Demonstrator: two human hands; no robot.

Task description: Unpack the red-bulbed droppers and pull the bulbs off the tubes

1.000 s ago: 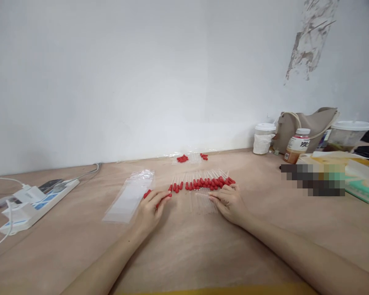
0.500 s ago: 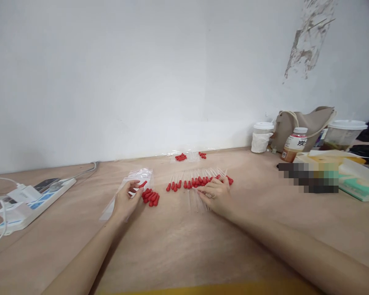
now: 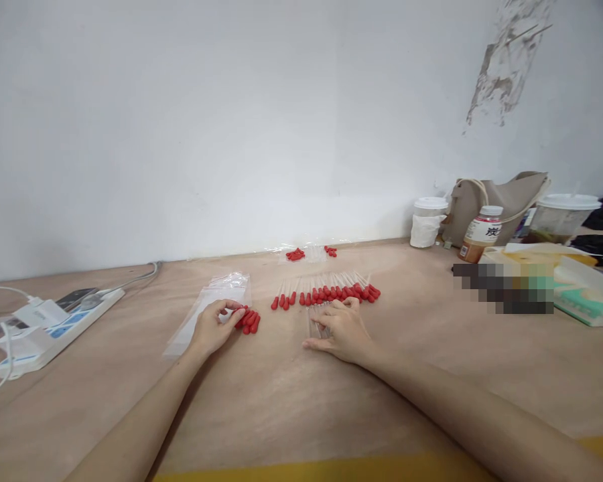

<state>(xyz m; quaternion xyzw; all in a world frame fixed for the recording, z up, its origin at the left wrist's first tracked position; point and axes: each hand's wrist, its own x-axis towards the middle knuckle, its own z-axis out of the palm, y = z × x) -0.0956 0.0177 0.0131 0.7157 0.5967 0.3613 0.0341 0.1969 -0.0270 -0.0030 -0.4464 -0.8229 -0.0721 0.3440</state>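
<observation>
My left hand (image 3: 214,329) is closed in a pinch at the left edge of a small pile of red rubber bulbs (image 3: 252,320); its fingertips are on a red bulb, mostly hidden by the thumb. My right hand (image 3: 346,329) rests over a group of clear glass tubes (image 3: 315,323), thumb and fingers apart, partly covering them. Beyond it, a row of droppers (image 3: 326,293) with red bulbs lies side by side, bulbs towards me and thin clear tubes pointing to the wall.
Clear plastic bags (image 3: 221,294) lie behind my left hand. More red bulbs (image 3: 295,255) sit in clear plastic by the wall. A power strip (image 3: 55,335) is at left. A cup (image 3: 427,224), a bottle (image 3: 480,234), a bag (image 3: 512,194) and a tissue pack (image 3: 587,298) stand at right.
My left hand has lowered a red bulb to the pile's edge. My right hand has moved back from the dropper row, its thumb and fingers spreading over the glass tubes.
</observation>
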